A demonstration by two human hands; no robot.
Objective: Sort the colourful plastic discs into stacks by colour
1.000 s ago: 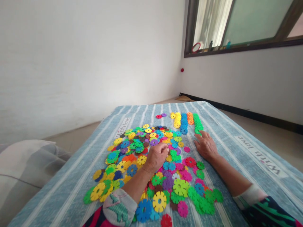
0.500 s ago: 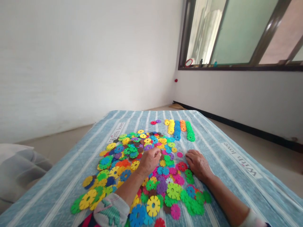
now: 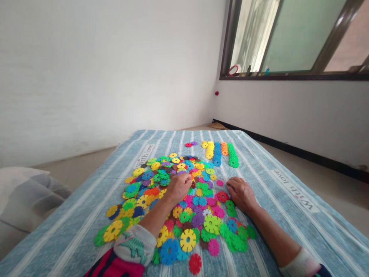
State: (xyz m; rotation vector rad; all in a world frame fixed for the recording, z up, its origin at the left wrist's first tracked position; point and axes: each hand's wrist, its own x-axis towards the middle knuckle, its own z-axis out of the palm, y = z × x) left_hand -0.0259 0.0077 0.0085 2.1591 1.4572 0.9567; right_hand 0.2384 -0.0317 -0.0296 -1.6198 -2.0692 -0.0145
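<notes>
You have two bare hands over one table. Your left hand (image 3: 179,187) is above the middle of the broad heap of notched discs (image 3: 212,224), its fingers curled in and the thumb drawn close to them; whether a disc is pinched there, I cannot tell. Your right hand (image 3: 242,194) lies palm down on the striped cloth (image 3: 268,184), just right of the heap, with its fingers loosely bent, not clenched, and no disc visible in it.

The heap covers the near and middle part of the cloth, in yellow, green, blue, red, pink, purple, orange and brown (too overlapped for you to get a sure count). Beyond your right hand, at the far right, you have four columns of overlapping discs: one yellow column (image 3: 210,150), one blue column (image 3: 217,154), one orange column (image 3: 224,149) and one green column (image 3: 233,156). A little yellow group (image 3: 204,144) touches the yellow one's left side. Two more discs lie farther left, one red disc (image 3: 188,145) and one purple disc (image 3: 194,143). One pink disc (image 3: 220,183) sits between your hands, nearer the right.

You can read "With love" twice on the cloth: one print (image 3: 145,154) at the far left, another print (image 3: 295,190) at the right, upside down to you. No brand is legible.
</notes>
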